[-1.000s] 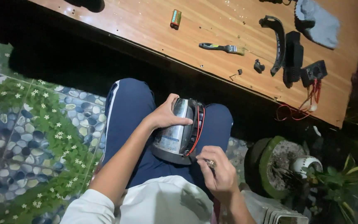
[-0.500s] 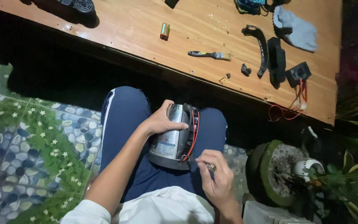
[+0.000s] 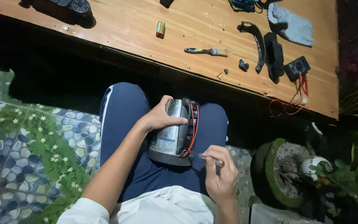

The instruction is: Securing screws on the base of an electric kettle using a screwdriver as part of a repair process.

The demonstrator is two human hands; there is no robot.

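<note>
Kettle (image 3: 171,132) teardown, looks like: it's lying on its side on the lap, base end with red wiring exposed. Just right of the kettle, the right hand (image 3: 222,176) pinches a small screwdriver (image 3: 209,159), tip at the base; next move probably needs a steady turn. Left hand (image 3: 159,117) wraps over the kettle's top, holding it firm. Beyond the kettle, a brush (image 3: 204,51) sits on the wooden table (image 3: 117,29).

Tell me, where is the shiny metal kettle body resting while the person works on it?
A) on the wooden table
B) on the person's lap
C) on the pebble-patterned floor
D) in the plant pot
B: the metal kettle body lies across the dark blue trousers, steadied by the left hand, while the right hand holds a thin tool at its base.
</note>
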